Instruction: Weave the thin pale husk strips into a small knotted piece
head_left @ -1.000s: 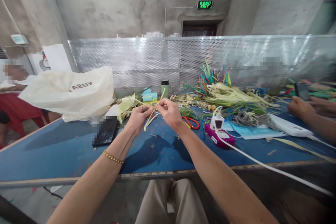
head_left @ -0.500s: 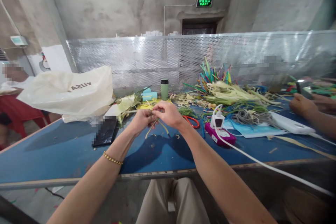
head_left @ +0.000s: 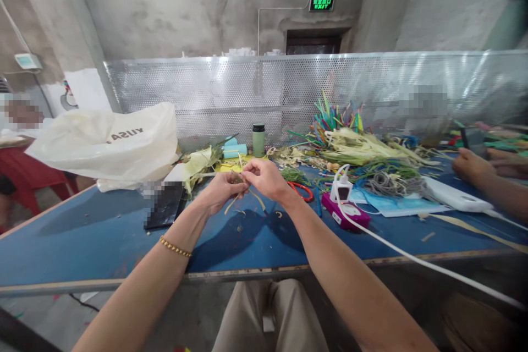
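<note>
My left hand and my right hand meet above the middle of the blue table. Both pinch a small bundle of pale dried leaf strips, whose loose ends hang down between the hands toward the tabletop. The fingers of both hands are closed on the strips. A gold bracelet circles my left wrist.
A black phone lies left of my hands, a white plastic bag behind it. Red scissors, a purple charger with a white cable, a green flask and heaps of husks and coloured strips lie to the right. Other people's hands are at the right edge.
My hands have come closer together and sunk slightly toward the table. The strips' loose ends now droop lower between them.
</note>
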Available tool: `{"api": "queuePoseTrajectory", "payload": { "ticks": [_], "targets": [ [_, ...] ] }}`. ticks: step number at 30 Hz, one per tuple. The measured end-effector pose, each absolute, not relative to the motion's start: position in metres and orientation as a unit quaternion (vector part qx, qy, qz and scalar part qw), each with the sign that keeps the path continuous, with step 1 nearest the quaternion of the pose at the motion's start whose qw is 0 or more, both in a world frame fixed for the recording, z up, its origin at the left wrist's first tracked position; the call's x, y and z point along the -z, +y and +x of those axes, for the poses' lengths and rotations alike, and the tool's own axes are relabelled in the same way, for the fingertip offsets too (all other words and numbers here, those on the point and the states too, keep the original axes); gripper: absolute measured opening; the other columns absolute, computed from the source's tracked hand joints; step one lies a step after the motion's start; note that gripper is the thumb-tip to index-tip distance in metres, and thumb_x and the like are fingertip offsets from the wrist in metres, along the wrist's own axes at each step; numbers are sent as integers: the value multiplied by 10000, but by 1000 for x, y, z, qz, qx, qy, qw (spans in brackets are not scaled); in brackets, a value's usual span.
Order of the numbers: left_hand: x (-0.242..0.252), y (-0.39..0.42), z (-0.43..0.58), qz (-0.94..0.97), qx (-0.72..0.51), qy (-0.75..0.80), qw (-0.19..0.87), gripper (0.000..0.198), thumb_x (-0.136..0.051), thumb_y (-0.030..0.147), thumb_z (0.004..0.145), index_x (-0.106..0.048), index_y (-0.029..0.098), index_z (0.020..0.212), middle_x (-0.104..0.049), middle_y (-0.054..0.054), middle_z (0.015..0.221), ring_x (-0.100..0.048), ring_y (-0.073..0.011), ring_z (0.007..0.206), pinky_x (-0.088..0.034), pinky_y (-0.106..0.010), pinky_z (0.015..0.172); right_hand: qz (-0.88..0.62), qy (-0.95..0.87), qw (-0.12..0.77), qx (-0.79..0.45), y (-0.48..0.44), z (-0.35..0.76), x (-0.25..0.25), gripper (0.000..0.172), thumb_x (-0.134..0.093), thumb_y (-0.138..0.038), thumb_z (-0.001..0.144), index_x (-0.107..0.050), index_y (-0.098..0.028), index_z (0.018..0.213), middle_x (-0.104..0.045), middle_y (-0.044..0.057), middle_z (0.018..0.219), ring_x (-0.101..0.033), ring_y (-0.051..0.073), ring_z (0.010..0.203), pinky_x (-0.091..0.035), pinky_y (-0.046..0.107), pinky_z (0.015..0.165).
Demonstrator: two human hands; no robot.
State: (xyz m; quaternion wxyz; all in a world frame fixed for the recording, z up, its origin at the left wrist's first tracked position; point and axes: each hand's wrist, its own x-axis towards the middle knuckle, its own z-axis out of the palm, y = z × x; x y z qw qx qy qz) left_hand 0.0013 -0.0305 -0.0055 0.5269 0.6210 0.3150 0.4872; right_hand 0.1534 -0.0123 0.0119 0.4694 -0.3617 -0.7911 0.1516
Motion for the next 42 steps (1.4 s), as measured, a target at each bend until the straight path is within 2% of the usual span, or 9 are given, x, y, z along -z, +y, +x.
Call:
{"api": "queuePoseTrajectory", "payload": {
  "ticks": [7,15,26,32,34,38,40,42],
  "targets": [
    [5,-33,3,631,-488,339,500,158,-783,182,593,-648,108,560,-561,-7,499,-442,-61,441,-304,-196,428,-368,-782,489,-120,-16,150,-11,52,-575,-170,737,-588,-161,687,-650,12,660,-571,113,602,-424,220,608],
    [5,-33,6,633,-491,362,477,104,-762,126,542,-658,115,537,-579,-17,504,-449,-73,463,-311,-209,464,-371,-781,497,-65,-17,146,-6,87,-538,-149,751,-545,-178,670,-603,-4,612,-517,109,574,-377,219,586],
    [7,-31,8,646,-496,356,458,148,-777,207,569,-660,117,556,-583,-14,492,-461,-83,464,-322,-224,481,-385,-760,517,-79,-13,143,-2,86,-535,-181,773,-543,-176,688,-600,-4,624,-530,113,572,-392,225,597],
    [8,-20,-2,554,-567,378,478,261,-821,305,541,-691,114,663,-640,-38,586,-502,-91,529,-322,-219,501,-375,-699,607,38,-13,151,-13,202,-485,-297,863,-592,-156,766,-629,60,781,-548,141,684,-412,250,668],
    [8,-17,-5,514,-600,369,490,289,-840,309,506,-682,117,654,-633,-24,599,-474,-72,512,-302,-212,484,-381,-708,595,3,-16,151,-14,223,-489,-310,865,-597,-158,743,-631,46,711,-548,133,634,-412,240,630],
    [7,-14,-9,446,-641,354,515,326,-869,295,449,-667,131,646,-590,16,567,-437,-57,487,-264,-207,454,-409,-761,474,-169,-24,140,-8,222,-559,-264,805,-600,-157,615,-605,6,535,-533,104,458,-409,217,506],
    [7,-14,-8,421,-650,346,529,331,-875,274,440,-666,133,654,-589,19,565,-465,-66,504,-266,-206,454,-421,-735,452,-280,-25,132,-3,205,-544,-294,817,-629,-157,690,-545,-26,434,-482,97,343,-368,203,393],
    [8,-14,-7,417,-647,332,546,316,-871,262,457,-670,127,661,-601,9,573,-479,-72,508,-269,-210,452,-402,-713,457,-348,-25,125,2,168,-583,-298,795,-627,-156,718,-524,-44,401,-471,88,317,-347,178,343]
  ]
}}
